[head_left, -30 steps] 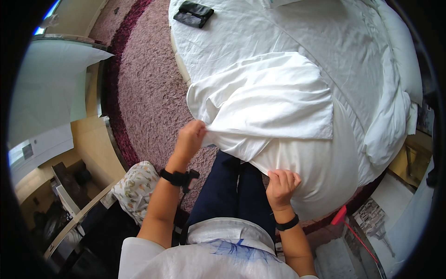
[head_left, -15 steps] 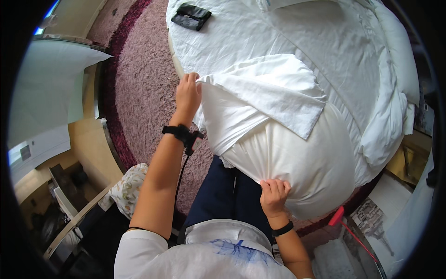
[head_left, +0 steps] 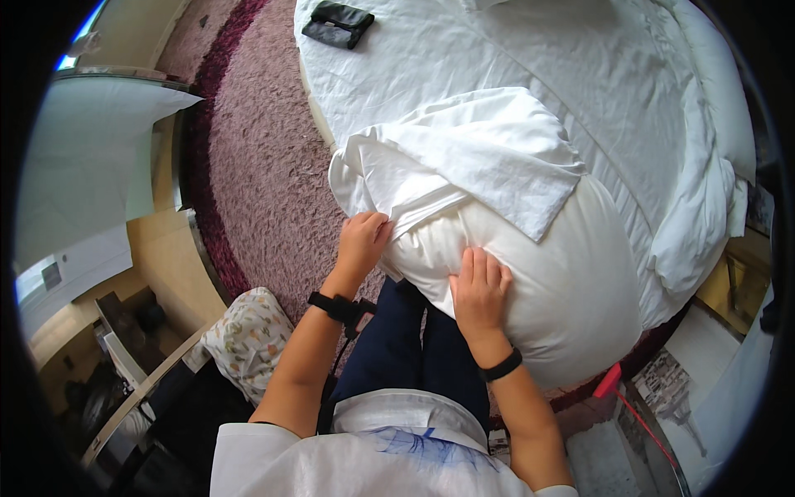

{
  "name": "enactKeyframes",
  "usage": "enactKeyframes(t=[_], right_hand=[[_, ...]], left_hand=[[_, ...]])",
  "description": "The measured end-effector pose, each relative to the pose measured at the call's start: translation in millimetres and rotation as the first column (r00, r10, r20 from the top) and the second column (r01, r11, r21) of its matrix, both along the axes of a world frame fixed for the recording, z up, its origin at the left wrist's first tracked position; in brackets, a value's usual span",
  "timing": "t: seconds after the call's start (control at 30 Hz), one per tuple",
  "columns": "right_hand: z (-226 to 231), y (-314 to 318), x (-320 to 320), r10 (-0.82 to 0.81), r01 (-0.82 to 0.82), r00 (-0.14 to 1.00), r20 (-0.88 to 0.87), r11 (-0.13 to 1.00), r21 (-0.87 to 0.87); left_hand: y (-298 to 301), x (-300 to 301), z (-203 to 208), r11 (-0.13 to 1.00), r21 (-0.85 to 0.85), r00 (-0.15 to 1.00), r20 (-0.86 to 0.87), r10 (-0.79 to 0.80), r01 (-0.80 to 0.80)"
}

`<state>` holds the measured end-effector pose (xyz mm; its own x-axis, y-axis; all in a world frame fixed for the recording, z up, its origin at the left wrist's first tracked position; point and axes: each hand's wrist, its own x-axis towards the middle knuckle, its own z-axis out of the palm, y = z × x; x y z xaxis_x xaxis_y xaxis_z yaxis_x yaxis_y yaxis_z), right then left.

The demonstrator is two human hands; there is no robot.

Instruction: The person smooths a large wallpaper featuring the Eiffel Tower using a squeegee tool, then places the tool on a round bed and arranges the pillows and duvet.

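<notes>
A plump cream-white pillow (head_left: 563, 282) lies at the near edge of the bed, its left end covered by a white pillowcase (head_left: 489, 149). The case is bunched and folded back over the pillow, with one flap's corner pointing toward me. My left hand (head_left: 364, 242) is closed on the pillowcase's near edge, by the pillow's left end. To its right, my right hand (head_left: 480, 290) presses into the top of the bare pillow, fingers bent and close together on its fabric. The fingertips of both hands are partly sunk in cloth.
The bed's white sheet (head_left: 414, 70) carries a black folded pouch (head_left: 338, 24) at the far left. A bunched white cover (head_left: 691, 224) lies along the right side. Left are a mauve carpet (head_left: 265, 166), a patterned cloth (head_left: 248, 340) and a desk; a red-headed tool (head_left: 609, 381) stands at lower right.
My left hand has left the case's far-left corner and come nearer, to its near edge. My right hand has moved up from the pillow's near edge onto its top. The case's left corner has slumped.
</notes>
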<state>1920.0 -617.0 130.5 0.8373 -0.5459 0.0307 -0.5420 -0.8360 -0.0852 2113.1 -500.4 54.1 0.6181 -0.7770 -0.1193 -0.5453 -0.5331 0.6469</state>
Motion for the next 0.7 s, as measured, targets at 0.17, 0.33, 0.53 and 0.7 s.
enactKeyframes(t=[0.17,0.33,0.53,0.7], right_hand=[[-24,-12,-2,0.115,-0.114,0.991,0.062,0.993,-0.018],[2,-9,-19,0.14,-0.152,0.983,0.121,0.984,0.096],[13,19,-44,0.094,-0.124,0.973,0.211,0.983,0.138],[36,-21,-51,-0.046,0.048,0.959,0.281,0.999,0.001]], left_hand=[[-12,20,-12,1.0,0.03,0.933,0.359,-0.016,0.006],[-44,71,-10,0.991,-0.112,0.839,0.531,0.121,-0.072],[-78,72,12,0.998,-0.059,0.936,0.351,0.032,-0.012],[-115,41,40,0.953,-0.237,0.954,0.274,-0.119,0.187]])
